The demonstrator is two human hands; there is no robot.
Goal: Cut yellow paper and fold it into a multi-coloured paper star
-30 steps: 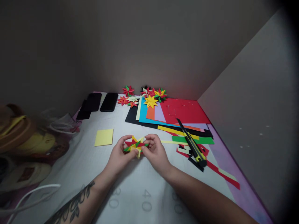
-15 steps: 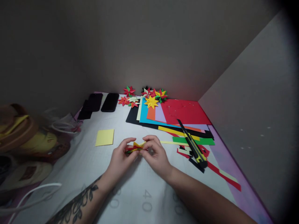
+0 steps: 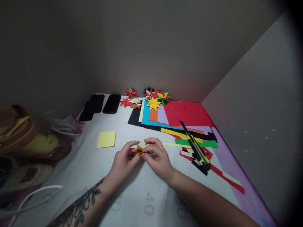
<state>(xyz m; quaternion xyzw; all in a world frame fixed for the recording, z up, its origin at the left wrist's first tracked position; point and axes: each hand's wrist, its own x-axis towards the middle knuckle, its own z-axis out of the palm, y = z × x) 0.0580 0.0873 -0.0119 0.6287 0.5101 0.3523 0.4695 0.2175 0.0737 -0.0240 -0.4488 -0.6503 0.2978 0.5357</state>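
Note:
Between my fingers is a small folded paper star (image 3: 139, 148) with yellow, red and green parts, largely covered by the hands. My left hand (image 3: 126, 159) pinches its left side between thumb and fingers. From the right, my right hand (image 3: 159, 157) grips the other side, and a pale strip end shows near its index finger. Both hands are held low over the white sheet. To the left of them lies a yellow sticky-note pad (image 3: 106, 139). At the back sit several finished folded stars, among them a yellow star (image 3: 153, 103) and a red and green star (image 3: 131, 92).
Coloured paper sheets (image 3: 189, 114) are stacked at the back right. A yellow-black utility knife (image 3: 196, 148) rests across paper strips (image 3: 227, 179) and scraps. Two dark phones (image 3: 112, 104) lie back left. Jars and a clay-coloured pot (image 3: 21, 135) stand left, near a white cable (image 3: 40, 190).
My fingers have shifted slightly on the paper star, which now looks tilted flatter, with fewer yellow points showing. Everything else stays in place.

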